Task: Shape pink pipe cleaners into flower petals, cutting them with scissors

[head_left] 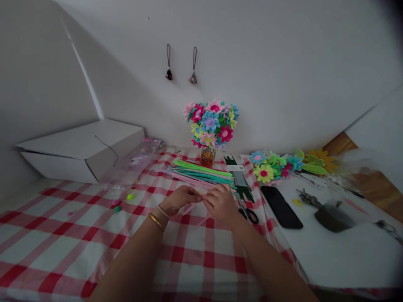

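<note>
Red-and-white checked cloth [189, 247] covers most of the surface, and the person's two hands meet above it, in front of a pile of coloured fuzzy stems [201, 174]. The fingers of the left hand [180, 200] and the right hand [221, 204] are pinched together, tip to tip, on a pale pink stem [189, 208], whose thin lengths show below the hands; the exact grip point is too small to make out.

Behind the pile stands a small glass vase [208, 156], amber in its lower part, holding a bouquet [210, 122] of pink, blue, yellow and crimson fuzzy flowers. To the left sits a large white box [59, 163] with its lid down and a narrow dark slit along the front; its contents cannot be seen. Against the box's right side lies a clear plastic bag [126, 170] with small coloured pieces in it. A few pompoms [130, 196] lie loose on the cloth nearby.

Right of the pile are a dark green-patterned packet [241, 180] and scissors [252, 215]. Farther right, a black phone [281, 207] lies near more fuzzy flowers [264, 173], with keys [308, 198] beside a dark green pouch [333, 217].
</note>
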Demonstrator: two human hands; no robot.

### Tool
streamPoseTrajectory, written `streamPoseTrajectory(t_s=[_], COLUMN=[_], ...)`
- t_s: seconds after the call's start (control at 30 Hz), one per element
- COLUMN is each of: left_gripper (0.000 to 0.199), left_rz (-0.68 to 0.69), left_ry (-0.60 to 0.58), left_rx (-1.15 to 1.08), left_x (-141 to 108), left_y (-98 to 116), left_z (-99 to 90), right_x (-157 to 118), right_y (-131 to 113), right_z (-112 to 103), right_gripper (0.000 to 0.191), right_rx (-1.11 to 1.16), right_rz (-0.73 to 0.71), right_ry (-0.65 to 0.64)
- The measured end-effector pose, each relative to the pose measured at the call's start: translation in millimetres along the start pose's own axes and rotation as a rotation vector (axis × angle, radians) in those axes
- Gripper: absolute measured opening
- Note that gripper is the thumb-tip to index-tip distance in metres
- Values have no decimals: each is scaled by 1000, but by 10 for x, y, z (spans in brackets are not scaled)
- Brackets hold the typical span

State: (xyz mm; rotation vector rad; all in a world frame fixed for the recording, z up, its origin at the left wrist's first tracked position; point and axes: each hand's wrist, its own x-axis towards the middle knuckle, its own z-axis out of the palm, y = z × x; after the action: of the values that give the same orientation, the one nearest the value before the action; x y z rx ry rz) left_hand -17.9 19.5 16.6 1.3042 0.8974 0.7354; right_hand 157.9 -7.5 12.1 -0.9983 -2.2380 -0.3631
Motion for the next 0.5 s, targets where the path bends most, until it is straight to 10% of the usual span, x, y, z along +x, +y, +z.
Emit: streamPoseTrajectory(t_s=[0.37, 0.5], left_gripper=[19, 17], left_rz=[-60, -81], left_ry=[-45, -54], left_rx=[-360, -508], left_x=[49, 60], left_y=[-87, -103], left_z=[90, 147], right_x=[47, 58], right_y=[-5, -37], right_z=[-2, 31], right_gripper=[6, 8], right_rx=[1160, 1349], right_rz=[974, 1079], right_ry=[-93, 35])
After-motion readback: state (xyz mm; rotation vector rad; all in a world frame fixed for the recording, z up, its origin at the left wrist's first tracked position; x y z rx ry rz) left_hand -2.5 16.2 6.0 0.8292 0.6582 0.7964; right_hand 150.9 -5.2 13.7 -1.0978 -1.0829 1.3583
